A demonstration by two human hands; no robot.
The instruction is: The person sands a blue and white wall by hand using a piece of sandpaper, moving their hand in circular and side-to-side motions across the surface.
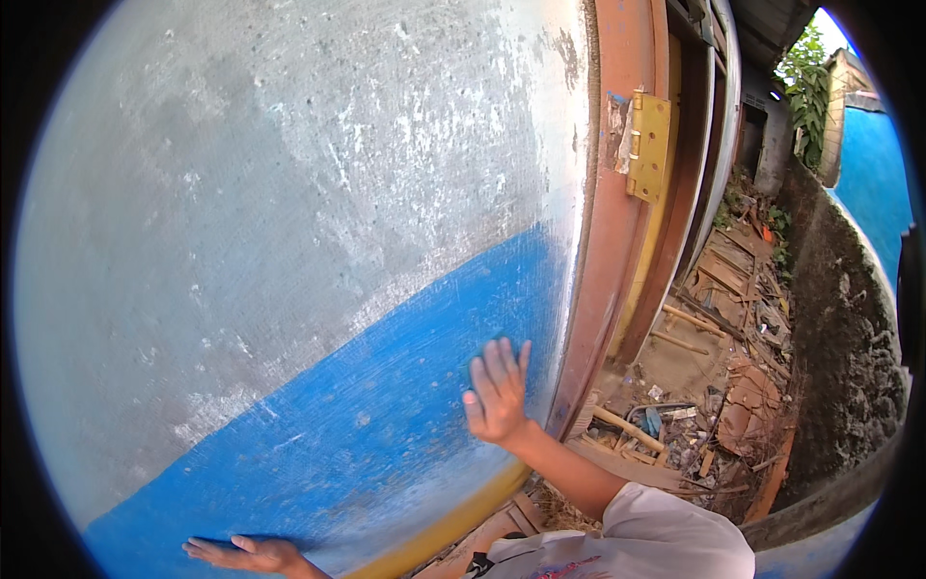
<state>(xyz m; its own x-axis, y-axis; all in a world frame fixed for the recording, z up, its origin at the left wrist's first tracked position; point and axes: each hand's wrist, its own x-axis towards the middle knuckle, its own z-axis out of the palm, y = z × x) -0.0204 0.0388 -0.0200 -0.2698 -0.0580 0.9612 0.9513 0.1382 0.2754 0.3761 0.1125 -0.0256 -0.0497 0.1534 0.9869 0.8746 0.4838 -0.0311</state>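
A wall [318, 145] fills most of the view, with worn grey and white paint above and a blue painted band [386, 357] below. On the blue band, toward the door frame side, my right hand [499, 396] lies palm to the wall with its fingers stretched out. My left hand [246, 555] is low at the left, its fingers extended along the blue paint. Neither hand shows anything held. Whether each palm presses firmly on the wall cannot be seen.
A brown wooden door frame [617, 241] with a brass hinge [649, 147] edges the wall. Beyond it, wood scraps and rubble [694, 405] litter the ground beside a low, dark mossy wall [834, 309]. A yellow strip [444, 526] runs along the wall's bottom.
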